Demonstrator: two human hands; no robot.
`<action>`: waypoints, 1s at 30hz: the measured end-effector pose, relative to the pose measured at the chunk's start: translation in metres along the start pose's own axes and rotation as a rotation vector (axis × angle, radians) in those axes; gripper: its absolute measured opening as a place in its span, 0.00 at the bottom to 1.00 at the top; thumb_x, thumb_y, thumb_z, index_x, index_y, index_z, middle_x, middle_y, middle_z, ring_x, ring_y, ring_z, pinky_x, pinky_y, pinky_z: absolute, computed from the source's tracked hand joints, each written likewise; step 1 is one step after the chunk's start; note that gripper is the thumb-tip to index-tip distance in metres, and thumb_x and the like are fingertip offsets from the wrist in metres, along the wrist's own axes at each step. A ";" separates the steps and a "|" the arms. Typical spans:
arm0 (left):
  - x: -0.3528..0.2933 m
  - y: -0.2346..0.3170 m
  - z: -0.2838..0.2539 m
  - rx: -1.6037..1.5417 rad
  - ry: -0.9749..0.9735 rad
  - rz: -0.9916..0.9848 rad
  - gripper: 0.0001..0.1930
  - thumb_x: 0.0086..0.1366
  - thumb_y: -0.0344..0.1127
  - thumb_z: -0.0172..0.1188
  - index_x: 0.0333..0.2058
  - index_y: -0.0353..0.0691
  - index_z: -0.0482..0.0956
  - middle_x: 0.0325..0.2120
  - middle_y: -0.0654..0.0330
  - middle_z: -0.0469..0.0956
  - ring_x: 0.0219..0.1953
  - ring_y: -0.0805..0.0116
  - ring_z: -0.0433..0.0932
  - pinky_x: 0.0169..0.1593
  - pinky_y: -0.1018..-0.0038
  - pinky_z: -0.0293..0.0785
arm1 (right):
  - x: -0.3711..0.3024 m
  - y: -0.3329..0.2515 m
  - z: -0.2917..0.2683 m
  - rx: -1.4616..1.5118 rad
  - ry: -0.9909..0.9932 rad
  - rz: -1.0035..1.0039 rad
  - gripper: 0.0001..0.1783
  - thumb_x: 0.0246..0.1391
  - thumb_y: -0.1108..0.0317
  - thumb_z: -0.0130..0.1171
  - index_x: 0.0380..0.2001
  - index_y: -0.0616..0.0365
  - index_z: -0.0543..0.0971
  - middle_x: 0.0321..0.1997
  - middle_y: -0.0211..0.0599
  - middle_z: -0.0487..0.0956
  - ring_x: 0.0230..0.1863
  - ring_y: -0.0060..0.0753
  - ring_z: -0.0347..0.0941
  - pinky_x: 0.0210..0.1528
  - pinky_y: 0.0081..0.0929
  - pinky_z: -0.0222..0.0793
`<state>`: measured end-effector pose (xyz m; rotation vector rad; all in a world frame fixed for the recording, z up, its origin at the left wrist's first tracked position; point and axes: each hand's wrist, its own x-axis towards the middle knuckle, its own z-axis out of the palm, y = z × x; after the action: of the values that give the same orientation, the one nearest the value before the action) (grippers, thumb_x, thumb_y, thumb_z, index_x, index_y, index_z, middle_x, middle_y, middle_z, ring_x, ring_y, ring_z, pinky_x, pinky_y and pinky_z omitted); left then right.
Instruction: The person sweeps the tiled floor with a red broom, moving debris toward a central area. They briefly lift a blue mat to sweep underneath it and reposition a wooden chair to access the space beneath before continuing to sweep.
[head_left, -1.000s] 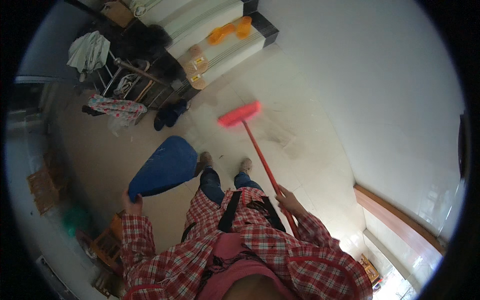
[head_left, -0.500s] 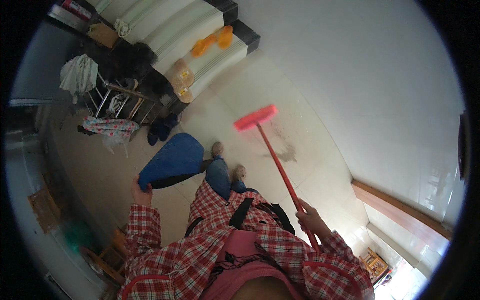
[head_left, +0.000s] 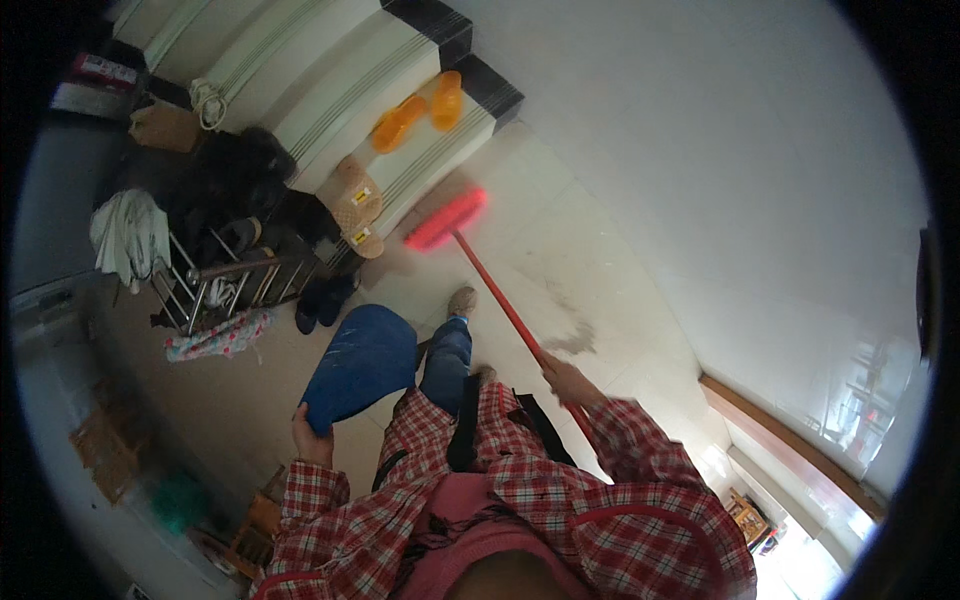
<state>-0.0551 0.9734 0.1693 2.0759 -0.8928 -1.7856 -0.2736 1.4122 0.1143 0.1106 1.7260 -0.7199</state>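
My right hand (head_left: 572, 382) is closed round the red stick of a broom (head_left: 500, 300). Slightly blurred, the broom's pink-red head (head_left: 446, 220) is at the floor just short of the lowest step, near the beige slippers (head_left: 358, 207). At left, my left hand (head_left: 312, 440) grips the near end of a scuffed blue panel (head_left: 362, 362), broad and rounded at its far end. Its exact kind does not show. The panel is left of my legs, over the tiled floor. A dark smudge (head_left: 575, 325) marks the tiles right of the broom stick.
Steps (head_left: 330, 85) rise at the far left, with orange slippers (head_left: 400, 123) on one. A metal rack (head_left: 215, 270) carries cloths and dark items, with dark shoes (head_left: 325, 300) beside it. Wooden chairs (head_left: 255, 530) stand near left. A pale wall (head_left: 700, 170) bounds the right.
The broom head has swept left toward the step and the beige slippers, and my right hand has moved left with it. The blue panel has tilted and shifted slightly right and nearer. My feet have shifted.
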 end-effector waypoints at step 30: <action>-0.069 -0.040 0.112 -0.129 0.113 0.039 0.28 0.61 0.44 0.60 0.56 0.38 0.65 0.57 0.59 0.63 0.55 0.64 0.62 0.58 0.72 0.57 | 0.015 0.139 -0.249 -0.536 0.171 0.056 0.29 0.62 0.66 0.37 0.67 0.39 0.53 0.29 0.55 0.79 0.29 0.53 0.78 0.31 0.49 0.73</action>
<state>-0.1557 1.0673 0.1784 2.0411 -0.7606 -1.6422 -0.4290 1.6483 0.0712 -0.1539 2.0151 -0.1932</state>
